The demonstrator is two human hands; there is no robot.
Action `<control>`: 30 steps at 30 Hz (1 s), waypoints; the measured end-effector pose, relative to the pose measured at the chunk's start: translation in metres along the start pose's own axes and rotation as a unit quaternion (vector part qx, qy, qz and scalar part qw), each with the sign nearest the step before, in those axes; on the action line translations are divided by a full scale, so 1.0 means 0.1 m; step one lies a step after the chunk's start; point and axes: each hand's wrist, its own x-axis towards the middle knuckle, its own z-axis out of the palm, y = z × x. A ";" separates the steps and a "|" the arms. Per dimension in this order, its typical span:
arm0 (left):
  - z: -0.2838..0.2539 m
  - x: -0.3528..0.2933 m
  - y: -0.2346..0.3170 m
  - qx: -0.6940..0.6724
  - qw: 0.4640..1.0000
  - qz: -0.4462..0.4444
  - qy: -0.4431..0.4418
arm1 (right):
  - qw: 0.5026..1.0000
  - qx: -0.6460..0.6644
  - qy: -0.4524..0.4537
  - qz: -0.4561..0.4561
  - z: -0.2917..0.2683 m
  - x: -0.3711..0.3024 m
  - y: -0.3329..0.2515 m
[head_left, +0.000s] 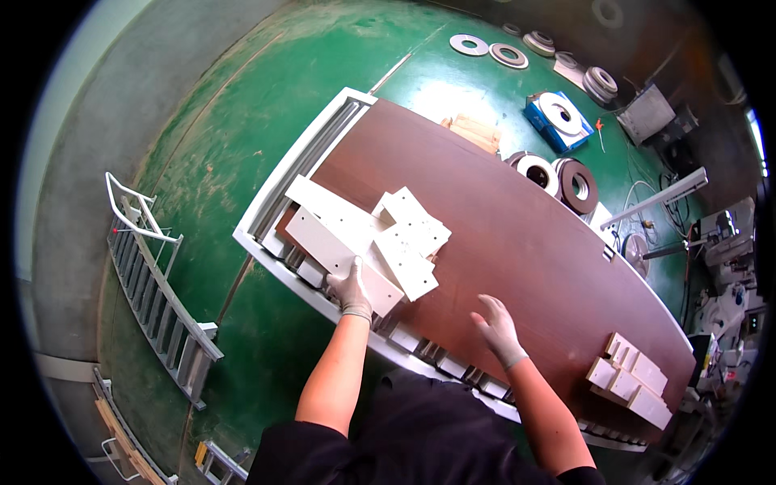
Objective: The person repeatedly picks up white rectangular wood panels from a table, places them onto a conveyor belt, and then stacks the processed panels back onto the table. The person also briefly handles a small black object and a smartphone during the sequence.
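Note:
My left hand [349, 289], in a pale glove, grips the near edge of a long white panel [327, 242] with small dark holes, its thumb lying over the edge. The panel lies with other white drilled boards [411, 242] in an uneven, overlapping pile at the left end of a brown tabletop [485, 234]. My right hand [499, 331], also gloved, hovers over or rests near the table's front part, fingers apart and holding nothing. Whether it touches the surface I cannot tell.
More white boards [630, 378] are stacked at the table's right end. A metal ladder [158, 283] stands on the green floor at left. Beyond the table are rolls of edging tape [575, 186], a blue box [558, 121] and a metal post [659, 198].

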 end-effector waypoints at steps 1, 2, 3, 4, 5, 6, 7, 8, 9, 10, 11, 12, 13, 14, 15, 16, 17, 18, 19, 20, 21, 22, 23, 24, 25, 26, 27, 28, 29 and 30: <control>0.07 0.03 0.00 -0.019 1.000 -0.024 -0.005 | 1.000 0.000 -0.013 -0.017 0.00 0.21 -0.17; 0.13 -0.03 0.06 -0.073 0.995 -0.062 -0.021 | 0.999 -0.001 -0.026 -0.032 0.01 0.43 -0.31; 0.15 -0.07 0.07 -0.126 0.986 -0.100 -0.034 | 0.998 -0.006 -0.038 -0.048 0.04 0.61 -0.45; 0.14 -0.04 0.02 -0.163 0.979 -0.114 -0.046 | 0.996 -0.011 -0.052 -0.066 0.08 0.81 -0.60; 0.19 -0.08 0.07 -0.119 0.986 -0.117 -0.030 | 0.995 -0.018 -0.064 -0.079 0.10 0.99 -0.70; 0.23 -0.18 0.18 -0.072 0.990 -0.121 -0.013 | 0.994 -0.047 -0.063 -0.077 0.12 1.19 -0.76; 0.23 -0.23 0.21 -0.026 0.992 -0.126 0.008 | 0.992 -0.075 -0.066 -0.077 0.15 1.38 -0.84; 0.17 -0.17 0.11 -0.100 0.989 -0.101 -0.043 | 0.989 -0.103 -0.069 -0.081 0.17 1.57 -0.90; 0.11 -0.14 0.00 -0.115 0.985 -0.119 -0.050 | 0.986 -0.123 -0.075 -0.078 0.21 1.76 -0.88; 0.11 -0.10 -0.03 -0.131 0.980 -0.135 -0.058 | 0.986 -0.125 -0.084 -0.069 0.23 1.94 -0.88; 0.10 -0.06 -0.05 -0.150 0.975 -0.148 -0.066 | 0.986 -0.127 -0.092 -0.064 0.25 2.12 -0.88; 0.08 -0.01 -0.07 -0.163 0.971 -0.144 -0.099 | 0.981 -0.143 -0.123 -0.043 0.29 2.32 -0.85; 0.05 0.05 -0.09 -0.175 0.965 -0.140 -0.134 | 0.979 -0.140 -0.145 -0.038 0.34 2.45 -0.80; 0.05 0.09 -0.08 -0.187 0.959 -0.135 -0.167 | 0.976 -0.137 -0.166 -0.033 0.40 2.57 -0.76; 0.07 0.09 -0.08 -0.165 0.962 -0.133 -0.172 | 0.973 -0.135 -0.187 -0.028 0.45 2.68 -0.72; 0.05 0.10 -0.04 -0.141 0.966 -0.129 -0.174 | 0.961 -0.061 -0.271 0.009 0.54 2.79 -0.73; 0.06 0.11 -0.01 -0.115 0.969 -0.125 -0.178 | 0.964 -0.073 -0.254 -0.001 0.61 2.79 -0.70; 0.10 0.13 0.01 -0.107 0.971 -0.120 -0.179 | 0.968 -0.083 -0.235 -0.009 0.67 2.74 -0.66; 0.09 0.15 0.01 -0.096 0.973 -0.115 -0.178 | 0.971 -0.091 -0.219 -0.016 0.73 2.68 -0.71; 0.10 0.16 0.01 -0.086 0.973 -0.113 -0.180 | 0.965 -0.129 -0.228 -0.030 0.67 2.62 -0.79; 0.09 0.18 0.02 -0.064 0.972 -0.124 -0.186 | 0.965 -0.134 -0.226 -0.016 0.66 2.55 -0.84; 0.10 0.21 0.05 -0.042 0.970 -0.134 -0.199 | 0.966 -0.140 -0.218 0.001 0.61 2.47 -0.85; 0.11 0.23 0.09 -0.019 0.966 -0.144 -0.214 | 0.967 -0.145 -0.209 0.019 0.56 2.38 -0.84; 0.14 0.26 0.02 -0.009 0.965 -0.139 -0.222 | 0.969 -0.137 -0.201 0.033 0.51 2.28 -0.80; 0.21 0.20 0.05 0.014 0.963 -0.134 -0.231 | 0.975 -0.130 -0.173 0.050 0.46 2.14 -0.73; 0.28 0.14 0.07 0.038 0.961 -0.130 -0.242 | 0.979 -0.122 -0.145 0.068 0.43 1.98 -0.63; 0.36 0.06 0.09 0.063 0.957 -0.125 -0.254 | 0.983 -0.114 -0.116 0.088 0.41 1.82 -0.53; 0.44 -0.03 0.07 0.055 0.954 -0.122 -0.267 | 0.985 -0.102 -0.085 0.110 0.37 1.62 -0.42; 0.48 -0.08 -0.03 0.049 0.944 -0.111 -0.307 | 0.984 -0.085 -0.073 0.135 0.34 1.43 -0.29; 0.52 -0.13 -0.14 0.043 0.932 -0.101 -0.347 | 0.983 -0.066 -0.061 0.161 0.31 1.23 -0.16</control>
